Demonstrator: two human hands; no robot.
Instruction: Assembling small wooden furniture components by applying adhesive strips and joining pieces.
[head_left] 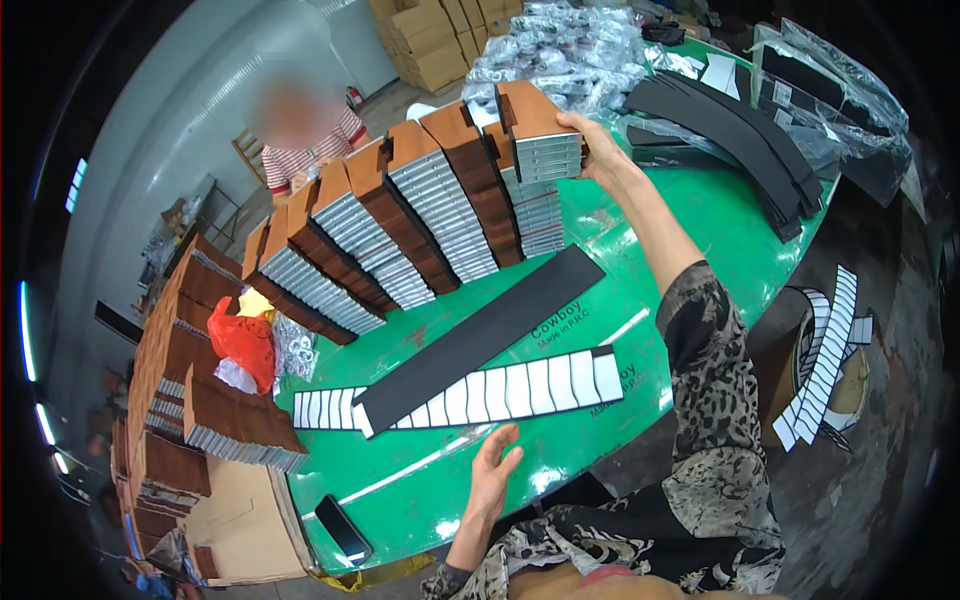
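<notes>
My right hand (pixel 603 158) reaches to the right end of a long row of stacks and grips the end of a small bundle of brown panels with silver edges (pixel 547 150). That bundle sits at the top of the endmost stack. The stacked brown panels (pixel 425 185) stand across the far side of the green table, some showing silver edges and others dark brown ones. Nothing is in my left hand (pixel 490 472), whose fingers are apart near the table's front edge. Before it lies a strip with white segments (pixel 510 392), partly covered by a flat black strip (pixel 490 330).
A phone (pixel 343 528) lies at the near left of the green table (pixel 610 215). More brown stacks (pixel 240 420) and a red plastic bag (pixel 243 345) stand left. Black curved strips (pixel 730 135) and clear-wrapped packages (pixel 560 55) occupy the far right. Another person (pixel 310 150) is beyond the row.
</notes>
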